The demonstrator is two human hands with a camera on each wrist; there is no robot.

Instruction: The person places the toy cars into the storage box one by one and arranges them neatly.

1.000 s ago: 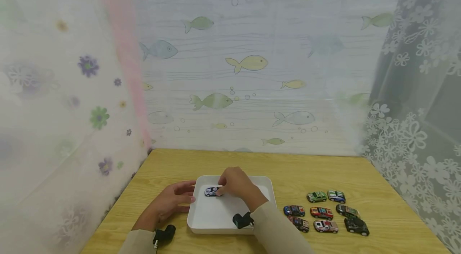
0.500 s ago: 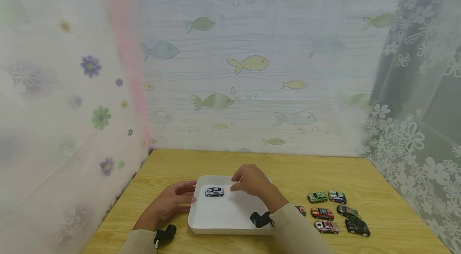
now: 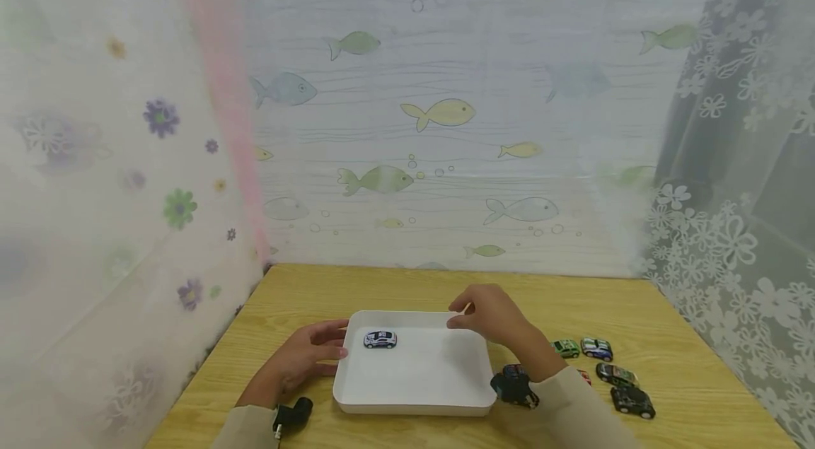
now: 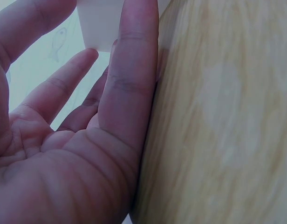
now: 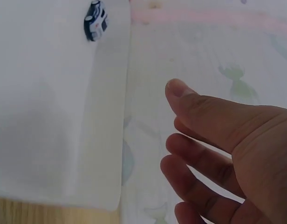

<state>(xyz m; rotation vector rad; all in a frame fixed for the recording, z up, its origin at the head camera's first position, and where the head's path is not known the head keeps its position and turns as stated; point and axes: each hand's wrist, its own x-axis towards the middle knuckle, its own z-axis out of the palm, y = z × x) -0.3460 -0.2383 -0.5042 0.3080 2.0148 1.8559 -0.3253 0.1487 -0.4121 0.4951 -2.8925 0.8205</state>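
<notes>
A white toy car [image 3: 380, 340] with dark markings sits in the back left part of a shallow white tray [image 3: 414, 375]. My left hand [image 3: 305, 355] is at the tray's left side, thumb tip at the rim. In the left wrist view, its fingers [image 4: 134, 70] extend along the tabletop toward the tray wall [image 4: 100, 23]. Over the tray's back right corner hovers my right hand [image 3: 487, 311], holding nothing. The right wrist view shows its thumb [image 5: 199, 105] and fingers loosely bent and apart, with the toy car [image 5: 97, 21] farther off inside the tray.
Several more toy cars stand right of the tray: a green one [image 3: 565, 348], a white and blue one [image 3: 597, 348], a dark one [image 3: 615, 374] and a black one [image 3: 632, 401]. My right forearm partly hides others. Fish-patterned curtain [image 3: 439, 152] borders the wooden table [image 3: 305, 286].
My right hand has let go of the white toy car and moved right across the tray to its back right corner. The car stays put, and my left hand keeps its place.
</notes>
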